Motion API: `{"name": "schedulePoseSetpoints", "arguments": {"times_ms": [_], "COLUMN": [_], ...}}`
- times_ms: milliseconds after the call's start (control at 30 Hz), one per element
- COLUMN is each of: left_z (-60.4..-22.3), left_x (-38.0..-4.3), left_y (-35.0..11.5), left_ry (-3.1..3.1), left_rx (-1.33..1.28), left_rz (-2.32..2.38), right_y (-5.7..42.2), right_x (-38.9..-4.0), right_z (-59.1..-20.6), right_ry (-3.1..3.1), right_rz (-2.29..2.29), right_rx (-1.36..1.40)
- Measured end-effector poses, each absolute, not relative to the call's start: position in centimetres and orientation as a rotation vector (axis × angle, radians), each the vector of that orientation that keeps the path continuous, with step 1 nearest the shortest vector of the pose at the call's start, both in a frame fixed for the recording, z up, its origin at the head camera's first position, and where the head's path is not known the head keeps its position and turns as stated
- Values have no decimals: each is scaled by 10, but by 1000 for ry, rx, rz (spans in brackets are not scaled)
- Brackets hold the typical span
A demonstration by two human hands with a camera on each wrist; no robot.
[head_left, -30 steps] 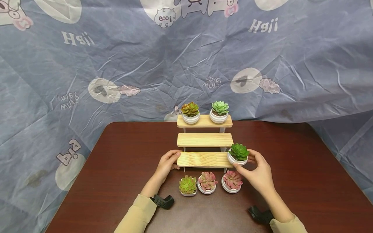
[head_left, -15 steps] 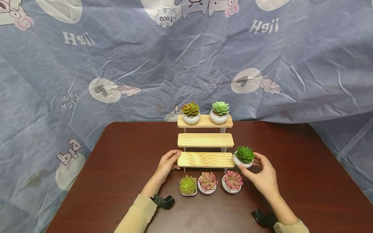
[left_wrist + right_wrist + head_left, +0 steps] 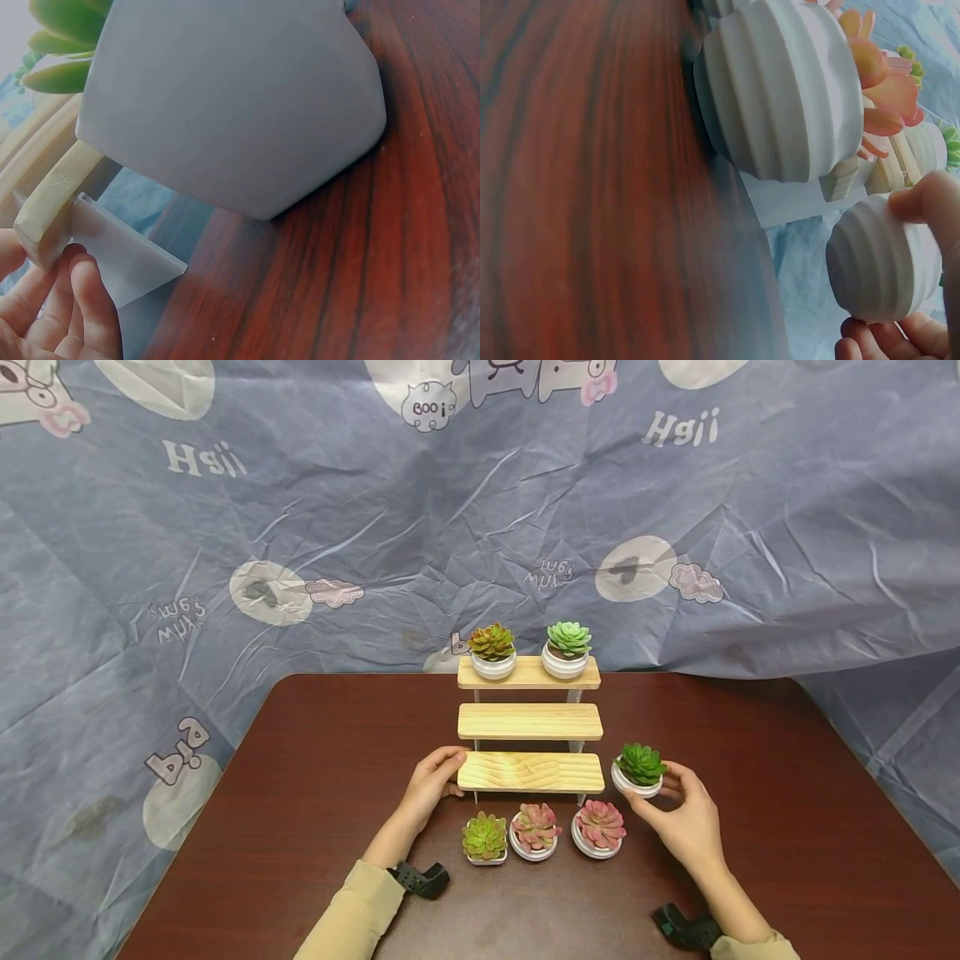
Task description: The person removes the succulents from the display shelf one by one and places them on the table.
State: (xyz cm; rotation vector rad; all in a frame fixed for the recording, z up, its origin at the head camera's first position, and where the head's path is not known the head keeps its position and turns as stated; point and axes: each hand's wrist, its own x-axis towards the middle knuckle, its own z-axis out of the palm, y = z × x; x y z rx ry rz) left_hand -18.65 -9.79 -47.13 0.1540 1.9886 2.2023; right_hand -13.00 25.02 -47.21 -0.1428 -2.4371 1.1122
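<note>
Between the fingers and thumb of my right hand (image 3: 686, 822) is a dark green potted succulent (image 3: 640, 766), just right of a three-step wooden stand (image 3: 531, 722). The right wrist view shows its white ribbed pot (image 3: 877, 259) held clear of the table. My left hand (image 3: 429, 789) grips the left end of the stand's lowest board (image 3: 531, 772); in the left wrist view, fingers and thumb pinch that board end (image 3: 56, 199). On the top step sit a reddish-green succulent (image 3: 492, 647) and a pale green one (image 3: 567, 647).
In front of the stand, a row holds a yellow-green succulent (image 3: 484, 839) and two pink ones, the middle (image 3: 535, 831) and the right (image 3: 598, 828). A patterned blue-grey cloth (image 3: 390, 527) hangs behind the dark red table (image 3: 337, 735).
My right hand has carried the dark green succulent rightward and slightly nearer me, away from the lowest board's right end. My left hand stays on that board.
</note>
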Motion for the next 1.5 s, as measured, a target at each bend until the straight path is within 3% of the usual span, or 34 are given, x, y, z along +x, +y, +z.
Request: {"name": "schedulePoseSetpoints", "arguments": {"times_ms": [1500], "left_z": [-472], "left_x": [-187], "left_y": [-99], "left_ry": [1992], "left_rx": [158], "left_rz": [2188], "right_y": [258], "right_x": [-132], "right_z": [-492], "right_ry": [-2574], "right_rz": [1108], "right_rx": [16]}}
